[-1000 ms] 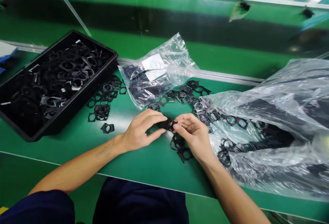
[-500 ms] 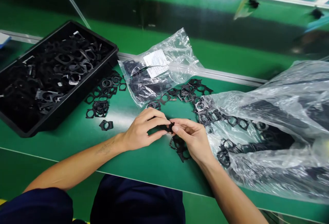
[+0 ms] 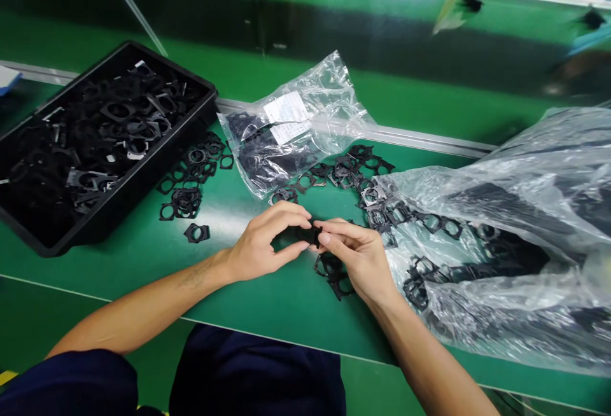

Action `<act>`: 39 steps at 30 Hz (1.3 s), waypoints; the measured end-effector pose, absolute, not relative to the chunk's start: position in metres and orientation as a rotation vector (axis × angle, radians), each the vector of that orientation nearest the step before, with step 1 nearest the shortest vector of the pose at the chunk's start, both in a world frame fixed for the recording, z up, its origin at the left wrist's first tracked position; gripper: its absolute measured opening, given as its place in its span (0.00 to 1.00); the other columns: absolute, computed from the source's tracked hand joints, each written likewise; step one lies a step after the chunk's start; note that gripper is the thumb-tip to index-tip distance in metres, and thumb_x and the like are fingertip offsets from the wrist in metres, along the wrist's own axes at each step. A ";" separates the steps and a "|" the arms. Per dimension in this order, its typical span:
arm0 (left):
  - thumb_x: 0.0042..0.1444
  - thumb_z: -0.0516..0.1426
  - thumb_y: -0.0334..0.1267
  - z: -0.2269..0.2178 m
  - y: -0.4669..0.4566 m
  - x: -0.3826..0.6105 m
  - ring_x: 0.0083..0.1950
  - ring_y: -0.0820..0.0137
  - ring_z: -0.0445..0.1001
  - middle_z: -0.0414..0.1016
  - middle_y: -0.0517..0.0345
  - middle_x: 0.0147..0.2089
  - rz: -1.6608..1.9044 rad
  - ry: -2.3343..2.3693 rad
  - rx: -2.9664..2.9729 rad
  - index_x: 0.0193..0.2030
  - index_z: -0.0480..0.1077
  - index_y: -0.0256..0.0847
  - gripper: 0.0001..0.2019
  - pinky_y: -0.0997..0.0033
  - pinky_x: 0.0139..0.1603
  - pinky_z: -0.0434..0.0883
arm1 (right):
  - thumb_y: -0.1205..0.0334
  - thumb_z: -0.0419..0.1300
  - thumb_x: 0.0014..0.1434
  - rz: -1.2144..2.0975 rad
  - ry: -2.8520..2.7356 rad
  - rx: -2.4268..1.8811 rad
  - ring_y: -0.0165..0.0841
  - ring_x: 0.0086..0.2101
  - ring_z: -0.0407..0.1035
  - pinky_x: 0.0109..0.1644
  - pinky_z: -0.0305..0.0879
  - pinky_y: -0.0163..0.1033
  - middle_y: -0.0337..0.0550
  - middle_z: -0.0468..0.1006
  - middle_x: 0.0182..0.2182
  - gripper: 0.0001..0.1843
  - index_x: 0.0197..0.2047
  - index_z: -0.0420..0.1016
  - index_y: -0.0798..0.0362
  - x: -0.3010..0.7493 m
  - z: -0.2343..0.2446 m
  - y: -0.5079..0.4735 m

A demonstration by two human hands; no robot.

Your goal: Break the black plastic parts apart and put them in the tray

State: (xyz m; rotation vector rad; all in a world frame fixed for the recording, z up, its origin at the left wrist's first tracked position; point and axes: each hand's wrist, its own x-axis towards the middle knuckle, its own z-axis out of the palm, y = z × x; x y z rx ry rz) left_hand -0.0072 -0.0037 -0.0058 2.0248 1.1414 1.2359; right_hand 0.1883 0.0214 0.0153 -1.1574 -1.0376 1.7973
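Between both hands, above the green table, is a small black plastic part [image 3: 312, 235], seen nearly edge-on and mostly covered by fingers. My right hand [image 3: 356, 252] pinches it between thumb and fingers. From the other side, my left hand [image 3: 270, 238] grips its edges with the fingertips above and the thumb below. Under my right hand lies a small pile of black ring-shaped plastic frames [image 3: 334, 274]. One separate black frame [image 3: 197, 233] rests on the table left of my left hand.
A black bin [image 3: 143, 168] full of similar frames stands at the left. A labelled clear bag [image 3: 291, 130] of black parts lies at the back. More loose frames [image 3: 348, 171] spread beside it. A large open plastic bag [image 3: 515, 327] with frames covers the right side.
Both hands stay almost in place with the black part between them. My left fingers have shifted slightly, and the part looks slightly turned.
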 end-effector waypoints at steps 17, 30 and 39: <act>0.64 0.60 0.32 -0.004 -0.003 -0.008 0.40 0.69 0.77 0.78 0.54 0.38 1.323 1.235 1.835 0.41 0.72 0.39 0.01 0.68 0.43 0.77 | 0.60 0.68 0.61 1.178 -1.585 -1.158 0.35 0.34 0.76 0.40 0.77 0.41 0.44 0.82 0.35 0.03 0.38 0.84 0.47 0.190 0.017 0.012; 0.61 0.62 0.31 -0.002 -0.003 -0.009 0.38 0.70 0.79 0.81 0.55 0.36 1.383 1.237 1.848 0.39 0.75 0.39 0.01 0.69 0.42 0.77 | 0.65 0.66 0.61 1.011 -1.707 -1.112 0.37 0.35 0.76 0.42 0.75 0.45 0.44 0.84 0.35 0.05 0.38 0.84 0.46 0.188 0.018 0.012; 0.60 0.61 0.28 0.002 -0.009 -0.001 0.34 0.73 0.78 0.79 0.58 0.33 1.455 1.266 2.007 0.38 0.74 0.40 0.04 0.73 0.37 0.75 | 0.61 0.68 0.60 1.153 -1.545 -1.222 0.34 0.31 0.74 0.37 0.74 0.41 0.42 0.80 0.30 0.03 0.37 0.85 0.47 0.188 0.013 0.010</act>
